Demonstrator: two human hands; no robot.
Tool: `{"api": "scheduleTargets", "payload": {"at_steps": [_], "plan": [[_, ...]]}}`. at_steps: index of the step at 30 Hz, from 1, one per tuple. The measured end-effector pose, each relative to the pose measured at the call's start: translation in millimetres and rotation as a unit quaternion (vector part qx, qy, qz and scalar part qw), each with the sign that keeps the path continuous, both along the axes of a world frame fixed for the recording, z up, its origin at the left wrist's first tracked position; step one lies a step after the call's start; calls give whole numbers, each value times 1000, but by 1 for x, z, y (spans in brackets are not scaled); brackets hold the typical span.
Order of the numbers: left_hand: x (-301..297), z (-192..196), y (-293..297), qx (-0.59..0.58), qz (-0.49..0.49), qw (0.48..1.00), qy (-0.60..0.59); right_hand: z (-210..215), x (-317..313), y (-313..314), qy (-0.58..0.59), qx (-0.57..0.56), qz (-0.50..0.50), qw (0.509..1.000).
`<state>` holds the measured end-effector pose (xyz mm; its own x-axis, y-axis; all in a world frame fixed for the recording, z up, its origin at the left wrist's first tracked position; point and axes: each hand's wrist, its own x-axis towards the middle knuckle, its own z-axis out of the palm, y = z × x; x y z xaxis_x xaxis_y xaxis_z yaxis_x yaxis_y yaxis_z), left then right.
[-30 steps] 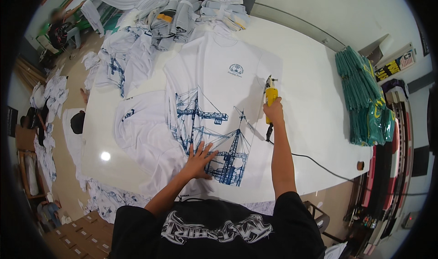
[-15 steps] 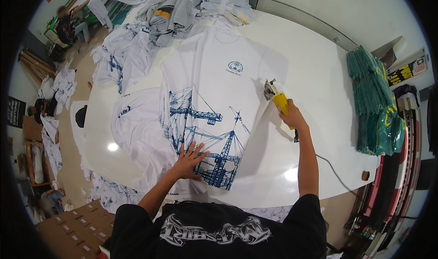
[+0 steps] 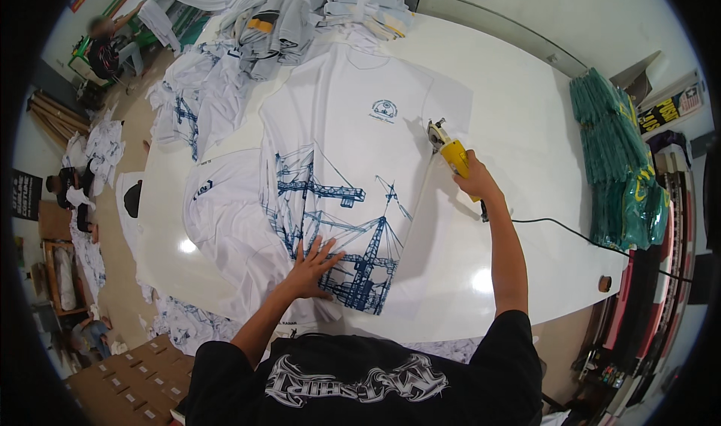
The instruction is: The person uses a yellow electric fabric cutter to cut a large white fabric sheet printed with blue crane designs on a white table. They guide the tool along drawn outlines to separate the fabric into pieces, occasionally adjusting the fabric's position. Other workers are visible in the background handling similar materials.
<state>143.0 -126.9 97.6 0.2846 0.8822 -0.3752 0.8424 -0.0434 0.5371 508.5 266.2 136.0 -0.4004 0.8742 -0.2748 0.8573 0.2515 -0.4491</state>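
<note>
A white shirt-shaped fabric piece [image 3: 345, 137] printed with blue cranes lies spread on the white table [image 3: 526, 148]. My left hand [image 3: 312, 267] rests flat on its lower part, fingers spread over the crane print. Gripped in my right hand [image 3: 478, 178] is a yellow handheld electric fabric cutter [image 3: 455, 157] with a round blade. Its blade end sits at the shirt's right side, below the sleeve, where a cut edge runs down toward me. Whether the blade touches cloth at this instant is hard to tell.
Rolled grey garments [image 3: 293, 24] and a crumpled printed cloth pile [image 3: 199, 88] lie at the far left. Green garments in clear bags [image 3: 612, 171] are stacked at the right edge. The cutter's black cable [image 3: 552, 220] crosses the table rightward. Other people [image 3: 105, 51] sit at left.
The cutter and my right hand have shifted slightly up and left along the shirt's side. The cable now stretches higher across the table. My left hand stays in place.
</note>
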Motion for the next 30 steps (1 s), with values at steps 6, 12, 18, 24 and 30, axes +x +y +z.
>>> {"api": "scheduleTargets", "payload": {"at_steps": [6,12,18,24,30], "plan": [[-3,1,-1,3,-4,1000,-7,1,-36,-2,15,-18,-55,998],[-8,-12,-7,30,3,999,-27,-2,-72,4,20,-19,-92,995],[-11,-17,-7,54,1,998,-31,-23,-102,21,-10,52,-132,990],[-14,-22,-8,83,-17,996,-24,-29,-135,50,1,46,-188,981],[-17,-26,-6,67,-25,996,-59,-29,-156,96,-39,43,-247,967]]}}
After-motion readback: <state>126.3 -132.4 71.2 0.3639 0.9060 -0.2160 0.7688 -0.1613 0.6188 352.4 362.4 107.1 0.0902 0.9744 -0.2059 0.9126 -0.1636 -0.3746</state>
